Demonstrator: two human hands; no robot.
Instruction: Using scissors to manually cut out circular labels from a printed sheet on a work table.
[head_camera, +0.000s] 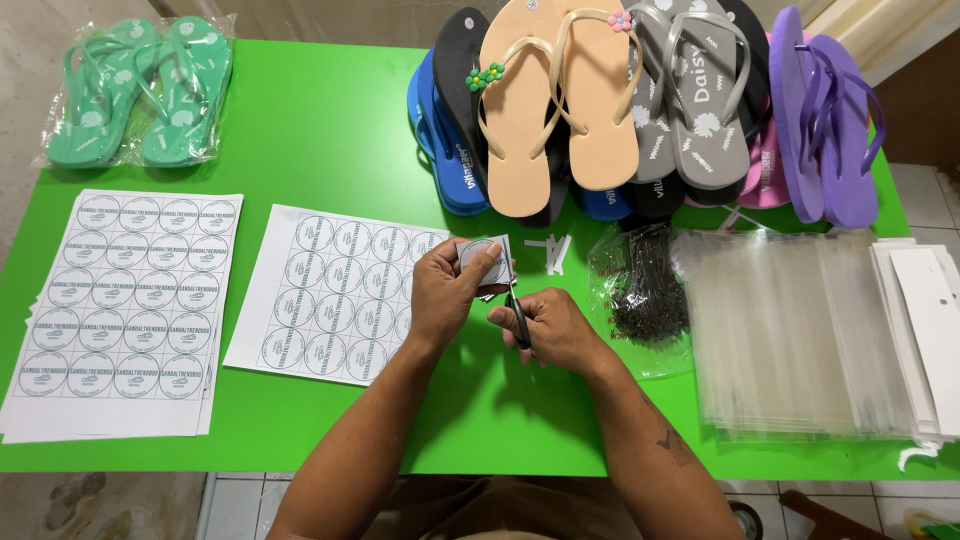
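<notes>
Left hand: the left hand (452, 290) pinches a small paper label (484, 255), fingers closed on it, above the green table (320, 130).
Right hand: the right hand (553, 328) grips black scissors (517, 312), fingers curled through the handles.
Relation: the label sits just up and left of the scissors, whose long axis runs nearly upright toward it; blades meet its right edge.
Nearby: the cut label sheet (335, 295) lies just left.
Hidden: blade opening cannot be told; the handles are covered.
</notes>
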